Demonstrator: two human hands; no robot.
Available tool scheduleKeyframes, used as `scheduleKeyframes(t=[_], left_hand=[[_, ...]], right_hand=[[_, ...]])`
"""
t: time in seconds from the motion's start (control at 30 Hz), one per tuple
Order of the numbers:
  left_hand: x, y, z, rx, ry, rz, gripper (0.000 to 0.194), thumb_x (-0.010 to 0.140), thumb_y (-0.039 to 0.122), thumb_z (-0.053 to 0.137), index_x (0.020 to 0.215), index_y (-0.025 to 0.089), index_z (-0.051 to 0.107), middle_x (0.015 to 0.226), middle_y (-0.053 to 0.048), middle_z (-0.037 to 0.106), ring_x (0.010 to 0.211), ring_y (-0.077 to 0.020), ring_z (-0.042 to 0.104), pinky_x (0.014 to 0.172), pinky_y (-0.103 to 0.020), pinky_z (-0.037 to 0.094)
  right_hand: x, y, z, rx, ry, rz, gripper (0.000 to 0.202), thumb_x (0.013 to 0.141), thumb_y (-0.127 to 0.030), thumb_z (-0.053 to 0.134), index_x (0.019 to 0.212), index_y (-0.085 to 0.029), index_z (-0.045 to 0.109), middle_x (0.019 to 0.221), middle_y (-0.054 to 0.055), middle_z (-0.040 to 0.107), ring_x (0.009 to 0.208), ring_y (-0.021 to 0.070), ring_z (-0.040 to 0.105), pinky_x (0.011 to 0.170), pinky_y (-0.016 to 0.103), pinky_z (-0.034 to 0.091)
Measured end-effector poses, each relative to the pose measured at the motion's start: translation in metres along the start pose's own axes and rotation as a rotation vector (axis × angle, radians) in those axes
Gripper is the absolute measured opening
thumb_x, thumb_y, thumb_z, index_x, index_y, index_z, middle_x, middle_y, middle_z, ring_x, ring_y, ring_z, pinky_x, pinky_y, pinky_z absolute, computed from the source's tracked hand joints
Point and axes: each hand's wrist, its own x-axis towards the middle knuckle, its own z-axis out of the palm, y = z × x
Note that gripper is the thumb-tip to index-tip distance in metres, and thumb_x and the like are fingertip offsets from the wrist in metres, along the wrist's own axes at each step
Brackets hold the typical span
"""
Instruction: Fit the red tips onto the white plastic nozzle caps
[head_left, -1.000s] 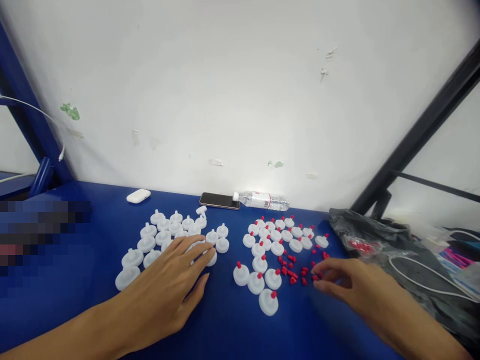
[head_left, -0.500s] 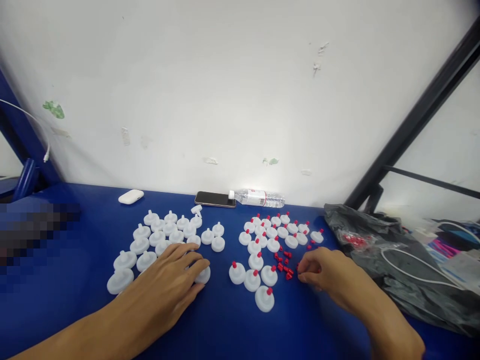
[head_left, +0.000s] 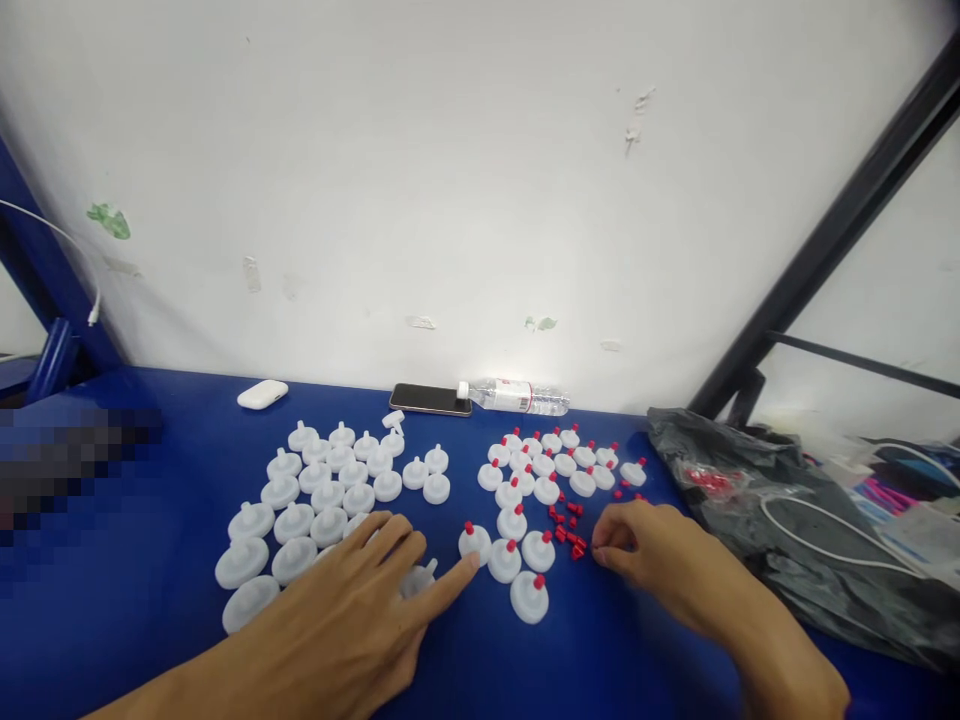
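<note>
White round plastic pieces with short stems (head_left: 280, 491) stand in a group at the left on the blue table (head_left: 172, 440). My left hand (head_left: 367, 610) reaches over the near right of that group, its fingers curled round a white piece (head_left: 418, 579) with the thumb stretched out to the right. Right of the middle are several white pieces with red tips (head_left: 529, 598). Beside them lie small loose red caps (head_left: 576, 546). My right hand (head_left: 626, 530) is just right of these caps, thumb and forefinger pinched together; what they hold is hidden.
A white case (head_left: 262, 394), a black phone (head_left: 430, 399) and a clear bottle (head_left: 517, 396) lie along the wall. Dark plastic bags (head_left: 810, 570) with a white cable and a small bag of red caps (head_left: 712, 480) cover the right side.
My left hand has moved right and nearer, uncovering more white pieces, and its white piece has moved with it. My right hand has shifted slightly left, and its fingers have closed.
</note>
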Motion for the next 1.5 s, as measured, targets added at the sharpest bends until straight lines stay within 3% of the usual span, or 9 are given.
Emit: scheduleKeyframes(t=[0.17, 0.33, 0.5, 0.67, 0.8, 1.0, 1.23, 1.37, 1.5], left_hand=[[0.002, 0.006, 0.009, 0.046, -0.007, -0.016, 0.062, 0.097, 0.018, 0.050, 0.158, 0.020, 0.042, 0.104, -0.014, 0.069, 0.095, -0.0327, 0.062, 0.089, -0.052, 0.053], [0.003, 0.004, 0.010, 0.096, 0.007, -0.026, 0.052, 0.098, 0.020, 0.051, 0.150, 0.018, 0.054, 0.103, -0.014, 0.069, 0.098, -0.0346, 0.064, 0.089, -0.054, 0.055], [0.004, -0.001, 0.003, 0.056, 0.153, -0.031, 0.058, 0.097, 0.009, 0.050, 0.154, 0.013, 0.043, 0.110, -0.012, 0.071, 0.099, -0.0309, 0.066, 0.090, -0.048, 0.057], [0.000, -0.004, 0.004, -0.091, 0.411, -0.065, 0.030, 0.106, 0.014, 0.044, 0.134, 0.014, 0.056, 0.113, -0.011, 0.071, 0.108, -0.0262, 0.066, 0.093, -0.038, 0.059], [-0.001, -0.005, 0.004, -0.129, 0.466, -0.099, 0.027, 0.110, 0.020, 0.043, 0.132, 0.017, 0.057, 0.115, -0.011, 0.073, 0.107, -0.0235, 0.072, 0.092, -0.036, 0.063], [-0.002, -0.007, 0.004, -0.212, 0.479, -0.099, 0.024, 0.109, 0.022, 0.048, 0.130, 0.019, 0.059, 0.110, -0.008, 0.077, 0.098, -0.0207, 0.077, 0.088, -0.032, 0.066], [-0.001, -0.005, 0.004, -0.655, 0.499, -0.277, 0.036, 0.097, 0.017, 0.064, 0.131, 0.031, 0.063, 0.116, 0.001, 0.075, 0.095, -0.0136, 0.075, 0.090, -0.023, 0.062], [0.001, -0.005, -0.010, -1.020, 0.323, -0.400, 0.031, 0.096, 0.019, 0.064, 0.123, 0.033, 0.069, 0.104, 0.004, 0.078, 0.087, -0.0143, 0.075, 0.081, -0.024, 0.063], [-0.004, -0.010, -0.018, -1.402, 0.239, -0.388, 0.030, 0.103, 0.028, 0.053, 0.131, 0.030, 0.064, 0.119, -0.003, 0.077, 0.108, -0.0217, 0.076, 0.096, -0.036, 0.063]], right_hand=[[-0.001, 0.006, -0.001, -0.008, 0.015, -0.026, 0.016, 0.086, -0.023, 0.062, 0.083, -0.029, 0.077, 0.084, 0.000, 0.080, 0.079, 0.0240, 0.074, 0.067, 0.030, 0.044], [-0.014, 0.000, -0.007, 0.046, 0.161, -0.111, 0.015, 0.089, -0.027, 0.059, 0.085, -0.029, 0.074, 0.080, -0.001, 0.079, 0.073, 0.0240, 0.073, 0.066, 0.032, 0.047], [-0.032, -0.030, -0.019, 0.267, 0.205, -0.256, 0.012, 0.088, -0.033, 0.066, 0.084, -0.029, 0.076, 0.072, -0.002, 0.078, 0.060, 0.0190, 0.071, 0.055, 0.026, 0.047], [-0.039, -0.066, -0.012, 0.493, 0.252, -0.493, 0.012, 0.091, -0.025, 0.075, 0.097, -0.034, 0.080, 0.080, -0.008, 0.080, 0.062, 0.0118, 0.070, 0.056, 0.018, 0.050], [-0.039, -0.088, 0.003, 0.594, 0.264, -0.664, 0.012, 0.089, -0.022, 0.080, 0.094, -0.032, 0.082, 0.087, -0.008, 0.082, 0.068, 0.0100, 0.071, 0.062, 0.016, 0.052], [-0.032, -0.105, 0.021, 0.610, 0.251, -0.720, 0.013, 0.091, -0.016, 0.078, 0.094, -0.029, 0.081, 0.091, -0.007, 0.081, 0.074, 0.0103, 0.073, 0.063, 0.017, 0.051], [-0.030, -0.102, 0.022, 0.585, 0.254, -0.718, 0.014, 0.093, -0.017, 0.075, 0.097, -0.029, 0.079, 0.094, -0.006, 0.081, 0.074, 0.0107, 0.073, 0.066, 0.018, 0.051], [-0.030, -0.105, 0.023, 0.625, 0.237, -0.749, 0.012, 0.092, -0.018, 0.077, 0.097, -0.029, 0.079, 0.092, -0.005, 0.081, 0.072, 0.0109, 0.072, 0.062, 0.018, 0.050], [-0.031, -0.112, 0.027, 0.655, 0.237, -0.816, 0.010, 0.094, -0.018, 0.074, 0.097, -0.027, 0.078, 0.097, -0.004, 0.081, 0.078, 0.0107, 0.074, 0.063, 0.018, 0.050]])
